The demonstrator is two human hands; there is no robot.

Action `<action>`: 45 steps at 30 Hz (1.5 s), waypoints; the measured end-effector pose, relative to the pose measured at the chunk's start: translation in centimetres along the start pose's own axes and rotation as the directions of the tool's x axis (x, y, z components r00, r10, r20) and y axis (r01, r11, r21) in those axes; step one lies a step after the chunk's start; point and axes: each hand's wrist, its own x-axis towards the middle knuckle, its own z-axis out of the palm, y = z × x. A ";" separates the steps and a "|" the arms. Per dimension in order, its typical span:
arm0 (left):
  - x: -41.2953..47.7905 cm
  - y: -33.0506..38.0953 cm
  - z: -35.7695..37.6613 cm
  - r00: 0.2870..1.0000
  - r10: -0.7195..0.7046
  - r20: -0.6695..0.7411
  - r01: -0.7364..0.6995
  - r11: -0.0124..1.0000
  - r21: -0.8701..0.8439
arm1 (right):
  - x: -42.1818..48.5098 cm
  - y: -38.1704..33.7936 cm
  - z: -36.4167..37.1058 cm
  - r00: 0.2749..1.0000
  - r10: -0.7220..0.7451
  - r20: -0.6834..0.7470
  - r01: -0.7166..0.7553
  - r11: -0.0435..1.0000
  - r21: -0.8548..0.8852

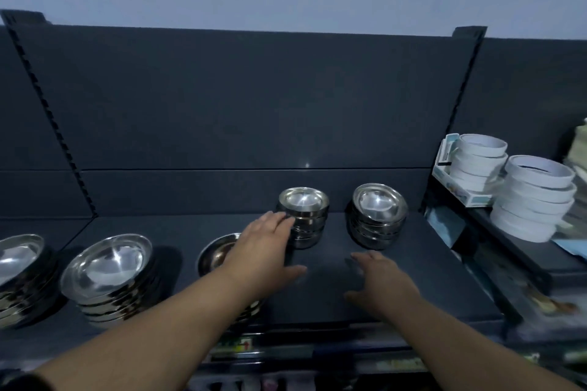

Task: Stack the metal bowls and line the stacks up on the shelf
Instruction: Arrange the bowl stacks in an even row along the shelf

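Two hands hang over the shelf (413, 282) — the left hand (265, 246) rests straight, ungripping fingers against the left small steel bowl stack (306, 222) near the back, the right hand (382, 281) hovers spread and empty — and a hard sideways push could topple it.

Silver bowls (304, 200), dark grey shelf (413, 289)

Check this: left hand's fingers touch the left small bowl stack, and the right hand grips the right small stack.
Wrong on the right hand: it is open and grips nothing, short of the right small stack. The head view shows it. The left hand does touch the left small stack.
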 end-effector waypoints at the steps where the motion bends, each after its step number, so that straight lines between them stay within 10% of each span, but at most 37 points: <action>1: 0.8 1.1 0.7 1.000 0.011 0.006 -0.011 0.999 0.033 | 0.1 1.1 -0.3 1.000 -0.008 -0.004 0.008 1.000 -0.012; 22: 2.6 5.6 11.4 0.812 -0.582 0.045 0.577 0.789 -0.211 | 8.5 6.2 0.6 0.863 -0.432 0.261 0.393 0.900 0.190; 45: 5.2 4.3 14.6 0.749 -0.649 0.132 0.528 0.464 -0.711 | 12.0 4.5 2.6 0.915 -0.381 0.131 0.280 0.836 0.473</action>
